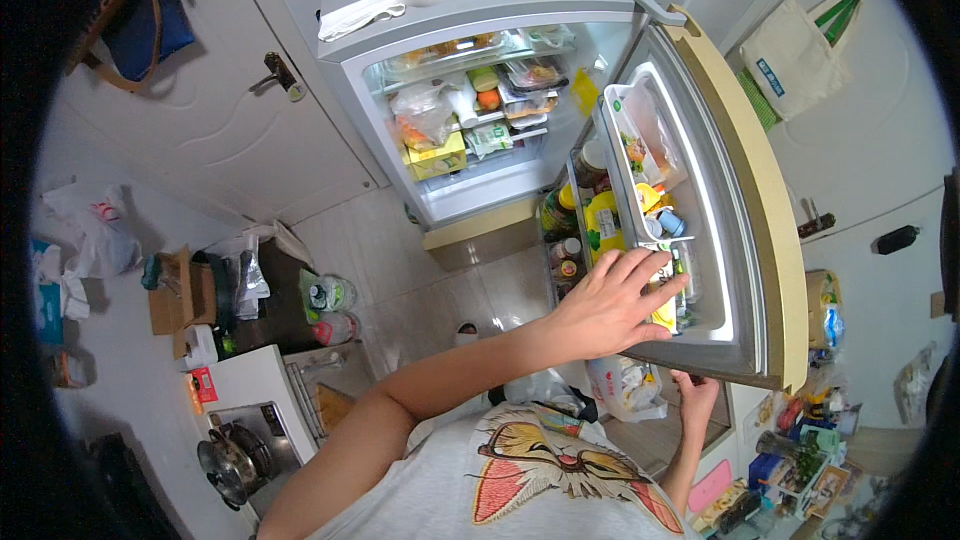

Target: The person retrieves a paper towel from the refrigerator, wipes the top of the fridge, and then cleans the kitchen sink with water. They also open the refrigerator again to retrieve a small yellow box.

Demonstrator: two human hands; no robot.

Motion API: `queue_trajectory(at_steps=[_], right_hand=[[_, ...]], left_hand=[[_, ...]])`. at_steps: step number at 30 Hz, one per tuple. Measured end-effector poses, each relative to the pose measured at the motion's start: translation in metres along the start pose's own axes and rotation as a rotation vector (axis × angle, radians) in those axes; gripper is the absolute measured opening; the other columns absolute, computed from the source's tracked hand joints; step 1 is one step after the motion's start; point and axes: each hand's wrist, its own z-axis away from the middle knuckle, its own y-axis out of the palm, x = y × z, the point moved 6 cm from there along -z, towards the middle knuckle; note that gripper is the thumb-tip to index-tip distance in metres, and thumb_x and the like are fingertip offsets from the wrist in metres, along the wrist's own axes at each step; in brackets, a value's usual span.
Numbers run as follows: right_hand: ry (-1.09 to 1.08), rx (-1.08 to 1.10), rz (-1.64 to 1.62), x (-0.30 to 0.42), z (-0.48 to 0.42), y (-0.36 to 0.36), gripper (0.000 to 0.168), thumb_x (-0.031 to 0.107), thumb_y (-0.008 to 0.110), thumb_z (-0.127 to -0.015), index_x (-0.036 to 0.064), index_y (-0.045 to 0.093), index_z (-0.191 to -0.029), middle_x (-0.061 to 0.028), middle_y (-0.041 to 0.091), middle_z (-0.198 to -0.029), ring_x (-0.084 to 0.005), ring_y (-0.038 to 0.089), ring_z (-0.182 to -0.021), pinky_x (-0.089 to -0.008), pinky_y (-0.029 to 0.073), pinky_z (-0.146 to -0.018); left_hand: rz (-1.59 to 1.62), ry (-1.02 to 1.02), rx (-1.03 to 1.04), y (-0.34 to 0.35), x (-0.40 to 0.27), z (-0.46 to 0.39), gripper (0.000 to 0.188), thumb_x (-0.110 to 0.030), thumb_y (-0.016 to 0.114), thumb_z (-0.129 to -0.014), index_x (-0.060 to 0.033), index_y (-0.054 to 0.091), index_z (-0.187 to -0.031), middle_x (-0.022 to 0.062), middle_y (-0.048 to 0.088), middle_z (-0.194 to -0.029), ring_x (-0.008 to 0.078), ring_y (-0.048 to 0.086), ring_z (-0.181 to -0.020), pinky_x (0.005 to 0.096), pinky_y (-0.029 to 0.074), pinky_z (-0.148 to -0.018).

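Observation:
A refrigerator (480, 30) stands with its door (750, 187) swung out to the right. Over the near end of the door's top rack, my left hand (611, 307) has its fingers apart, above or touching a white and yellow packet (664, 311); contact is unclear. Beside it in the rack lie a small blue-capped container (671, 223) and a long white tray (628, 131). A yellow package (602, 221) and bottles fill the lower racks. My right hand (695, 390) is below the door's near edge, fingers bent by something small and dark; its grip is partly hidden.
Bags and food packs fill the fridge shelves (491, 116). A tied plastic bag (630, 386) hangs under the door. At left stand a pot (232, 465) on a cooker, a cardboard box (180, 300) and bottles (332, 292). Baskets of small goods (817, 457) are at lower right.

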Motion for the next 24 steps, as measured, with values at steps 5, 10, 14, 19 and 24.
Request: queue_trajectory(at_steps=[5,10,14,19,24], right_hand=[[0.008,-0.06,0.025,0.001,-0.008,-0.016,0.016,0.004,0.077,-0.077,-0.005,0.067,-0.085,-0.0045,0.067,-0.079,-0.0109,0.059,-0.07,-0.0267,0.048,-0.064],[0.031,-0.102,0.009,0.0,-0.017,-0.013,0.016,0.009,0.071,-0.085,-0.004,0.066,-0.079,-0.0016,0.063,-0.068,-0.0081,0.053,-0.061,-0.0257,0.043,-0.056],[0.038,0.07,-0.126,-0.082,0.014,0.072,0.016,0.01,0.059,-0.095,-0.002,0.067,-0.089,-0.0055,0.069,-0.079,-0.0118,0.063,-0.069,-0.0256,0.05,-0.062],[0.622,0.755,-1.181,0.028,0.032,0.251,0.047,0.038,0.038,-0.104,0.005,0.045,-0.136,-0.0135,0.051,-0.138,-0.0242,0.053,-0.121,-0.0425,0.044,-0.099],[0.724,0.722,-1.276,0.098,0.006,0.311,0.053,0.042,0.032,-0.104,0.004,0.038,-0.142,-0.0121,0.04,-0.148,-0.0266,0.039,-0.135,-0.0515,0.03,-0.111]], left_hand=[[0.094,0.024,-0.256,-0.009,0.012,0.012,0.049,-0.03,0.071,-0.084,-0.0098,0.057,-0.126,0.011,0.058,-0.116,0.0256,0.057,-0.097,0.0378,0.046,-0.081],[0.27,-0.472,-0.306,-0.005,0.093,0.061,0.015,-0.018,0.062,-0.094,-0.0035,0.065,-0.099,0.0098,0.067,-0.078,0.018,0.057,-0.047,0.036,0.046,-0.047],[0.157,-0.712,-0.099,0.01,0.126,0.091,0.014,-0.017,0.062,-0.092,-0.0045,0.065,-0.098,0.012,0.066,-0.08,0.0228,0.062,-0.061,0.038,0.049,-0.055],[0.096,-0.404,-0.01,0.065,0.129,0.088,0.031,-0.019,0.063,-0.089,-0.0073,0.06,-0.117,0.0138,0.063,-0.105,0.0309,0.06,-0.095,0.042,0.048,-0.078],[-0.154,-0.301,0.1,0.089,0.183,0.101,0.04,-0.02,0.063,-0.086,-0.0078,0.057,-0.123,0.0138,0.056,-0.121,0.0341,0.053,-0.107,0.044,0.045,-0.088]])
